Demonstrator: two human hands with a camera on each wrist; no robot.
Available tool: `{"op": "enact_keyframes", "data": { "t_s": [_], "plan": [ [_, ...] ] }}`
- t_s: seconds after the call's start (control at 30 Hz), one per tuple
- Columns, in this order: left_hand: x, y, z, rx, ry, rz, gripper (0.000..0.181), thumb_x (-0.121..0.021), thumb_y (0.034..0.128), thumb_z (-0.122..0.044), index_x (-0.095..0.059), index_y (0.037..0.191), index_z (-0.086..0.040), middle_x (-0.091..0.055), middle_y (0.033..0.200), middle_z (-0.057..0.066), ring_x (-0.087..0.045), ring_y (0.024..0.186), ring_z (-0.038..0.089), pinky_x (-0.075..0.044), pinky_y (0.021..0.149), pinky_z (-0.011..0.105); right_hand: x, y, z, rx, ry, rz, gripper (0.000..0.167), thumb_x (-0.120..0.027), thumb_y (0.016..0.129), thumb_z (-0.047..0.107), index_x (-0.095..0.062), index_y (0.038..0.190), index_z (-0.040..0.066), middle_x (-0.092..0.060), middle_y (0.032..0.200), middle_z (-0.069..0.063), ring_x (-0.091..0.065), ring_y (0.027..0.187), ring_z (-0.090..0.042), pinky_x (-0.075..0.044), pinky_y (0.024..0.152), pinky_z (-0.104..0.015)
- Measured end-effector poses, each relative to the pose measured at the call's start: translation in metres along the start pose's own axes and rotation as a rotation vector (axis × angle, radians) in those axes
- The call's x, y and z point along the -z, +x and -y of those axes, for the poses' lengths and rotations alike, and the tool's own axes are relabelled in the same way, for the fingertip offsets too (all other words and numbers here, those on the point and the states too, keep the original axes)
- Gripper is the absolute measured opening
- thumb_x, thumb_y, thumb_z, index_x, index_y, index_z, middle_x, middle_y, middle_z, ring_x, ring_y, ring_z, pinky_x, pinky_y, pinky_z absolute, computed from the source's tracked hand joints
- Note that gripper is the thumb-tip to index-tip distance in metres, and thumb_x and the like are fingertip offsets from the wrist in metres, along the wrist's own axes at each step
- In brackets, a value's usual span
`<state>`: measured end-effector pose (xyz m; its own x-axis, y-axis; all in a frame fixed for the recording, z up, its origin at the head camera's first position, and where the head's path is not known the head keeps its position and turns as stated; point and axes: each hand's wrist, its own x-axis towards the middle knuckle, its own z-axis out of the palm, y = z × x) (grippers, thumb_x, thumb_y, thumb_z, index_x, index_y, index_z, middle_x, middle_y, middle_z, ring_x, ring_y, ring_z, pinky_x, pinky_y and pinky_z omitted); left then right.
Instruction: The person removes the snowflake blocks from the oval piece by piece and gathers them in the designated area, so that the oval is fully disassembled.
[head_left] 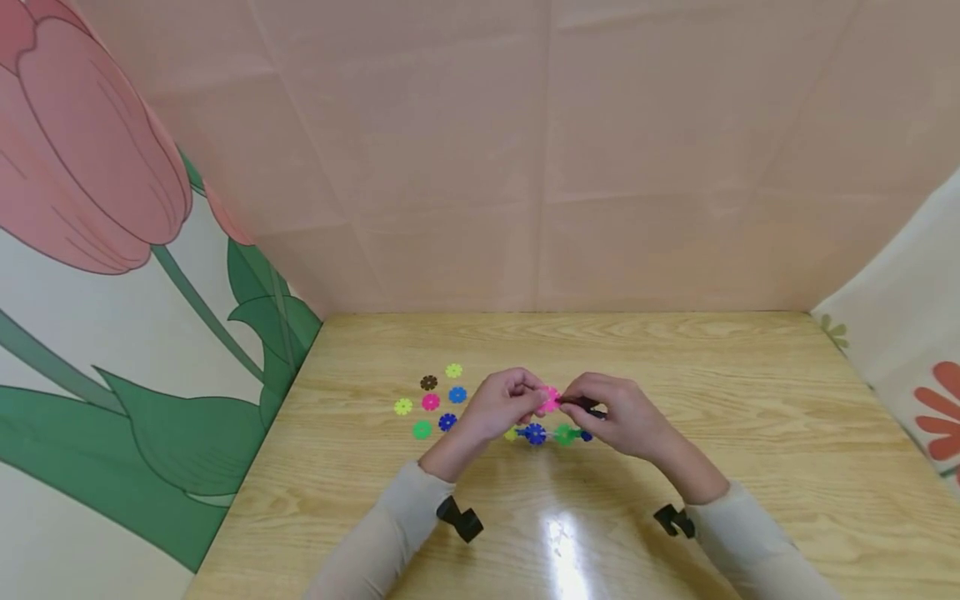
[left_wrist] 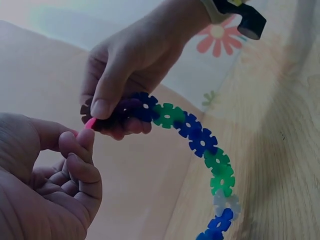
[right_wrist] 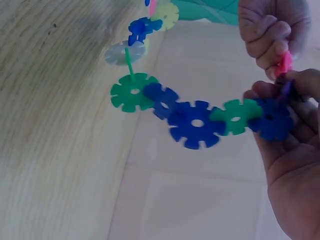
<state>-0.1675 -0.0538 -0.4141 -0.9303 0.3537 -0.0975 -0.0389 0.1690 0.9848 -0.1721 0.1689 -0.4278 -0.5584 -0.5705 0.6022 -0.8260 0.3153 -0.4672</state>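
The left hand (head_left: 504, 406) pinches a pink notched disc (head_left: 551, 398) between thumb and finger. Facing it, the right hand (head_left: 618, 414) grips a dark brown disc (left_wrist: 86, 111) at the end of a chain of linked discs; pink and brown meet edge to edge, and whether they interlock I cannot tell. From the right hand the chain hangs in a curve, with blue (right_wrist: 197, 124), green (right_wrist: 134, 92) and whitish (right_wrist: 125, 52) discs, then blue and pale yellow (right_wrist: 166, 16) ones. Fingers hide part of the pink disc.
Left of the hands, several loose discs lie on the wooden table (head_left: 300, 483), among them brown (head_left: 428, 382), yellow (head_left: 453, 370), pink (head_left: 431, 402), blue (head_left: 457, 394) and green (head_left: 422, 429). A pink cloth (head_left: 450, 167) hangs behind the table.
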Motion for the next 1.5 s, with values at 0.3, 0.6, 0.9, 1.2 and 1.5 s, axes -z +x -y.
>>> {"op": "enact_keyframes", "data": {
  "t_s": [0.3,0.6,0.9,1.2,1.5],
  "plan": [
    [0.0007,-0.0012,-0.0025,-0.002,0.042,0.01,0.006,-0.067,0.0985,-0.014,-0.069,0.1,-0.009,-0.067,0.078,0.001,-0.056,0.067,0.018,-0.041,0.052,0.021,0.0026,0.0027,0.005,0.05,-0.028,0.011,0.027,-0.074,0.084,-0.009,-0.069,0.093,0.015,-0.068,0.086,0.008,-0.058,0.071,0.0,-0.048,0.062,-0.011],
    [0.0006,-0.0006,-0.0047,-0.012,0.035,0.017,0.007,-0.067,0.0987,-0.015,-0.068,0.101,-0.008,-0.064,0.076,0.001,-0.055,0.065,0.017,-0.04,0.051,0.021,0.0038,0.0039,0.0035,0.09,-0.02,-0.014,0.028,-0.074,0.082,-0.01,-0.07,0.092,0.015,-0.068,0.084,0.009,-0.055,0.068,0.001,-0.048,0.061,-0.013],
    [0.0023,-0.0012,-0.0051,-0.002,0.034,0.03,0.007,-0.066,0.0995,-0.015,-0.069,0.102,-0.008,-0.067,0.08,0.001,-0.056,0.066,0.014,-0.043,0.054,0.021,0.0025,0.0032,0.0041,0.089,-0.006,-0.012,0.029,-0.072,0.082,-0.012,-0.07,0.094,0.014,-0.068,0.087,0.007,-0.057,0.07,0.0,-0.048,0.062,-0.012],
    [0.0018,-0.0023,-0.0065,0.007,0.022,0.006,0.008,-0.066,0.0989,-0.014,-0.068,0.103,-0.008,-0.067,0.079,0.002,-0.059,0.069,0.017,-0.049,0.061,0.023,0.0006,0.0031,0.0028,0.078,-0.025,-0.053,0.027,-0.072,0.081,-0.01,-0.069,0.09,0.015,-0.068,0.083,0.009,-0.057,0.069,0.0,-0.049,0.061,-0.012],
    [0.007,-0.0018,-0.0012,-0.003,0.045,-0.023,0.011,-0.067,0.0988,-0.019,-0.071,0.103,-0.011,-0.069,0.083,0.002,-0.062,0.074,0.022,-0.052,0.064,0.026,0.0017,0.0012,0.0013,0.038,-0.011,-0.057,0.028,-0.072,0.082,-0.012,-0.069,0.091,0.014,-0.069,0.086,0.005,-0.061,0.073,-0.003,-0.052,0.066,-0.012]
  ]
}}
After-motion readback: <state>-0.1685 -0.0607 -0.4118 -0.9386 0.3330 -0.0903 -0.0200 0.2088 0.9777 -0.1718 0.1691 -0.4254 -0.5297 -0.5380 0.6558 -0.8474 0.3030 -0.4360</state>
